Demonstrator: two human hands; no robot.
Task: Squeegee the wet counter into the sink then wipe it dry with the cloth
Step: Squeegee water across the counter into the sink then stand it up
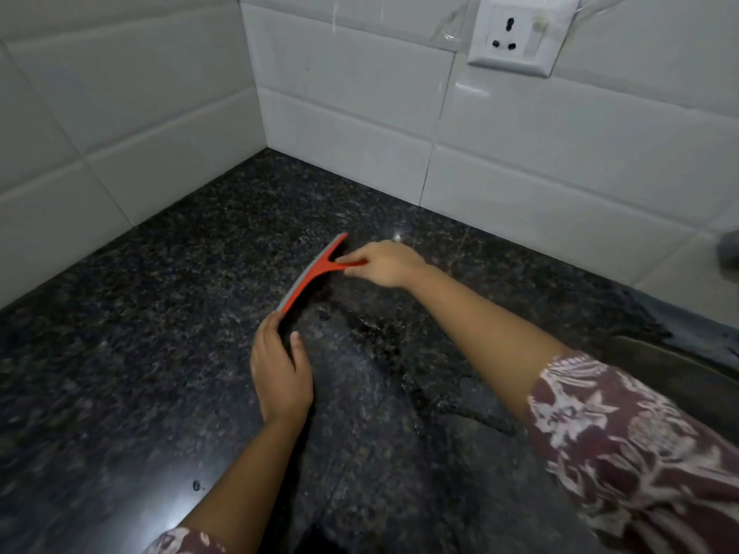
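Observation:
A red squeegee [314, 273] with a grey rubber blade rests blade-down on the dark speckled granite counter [140, 333], near the tiled corner. My right hand [386, 263] grips its short red handle. My left hand [282, 369] lies on the counter with fingers apart, its fingertips touching the near end of the blade. Streaks and drops of water [380, 337] show on the stone to the right of the blade. The sink [680, 377] is partly visible at the right edge. No cloth is in view.
White tiled walls [360, 113] meet in a corner behind the counter. A white wall socket [516, 34] sits high on the right wall. A blurred grey object [730, 249] shows at the far right edge.

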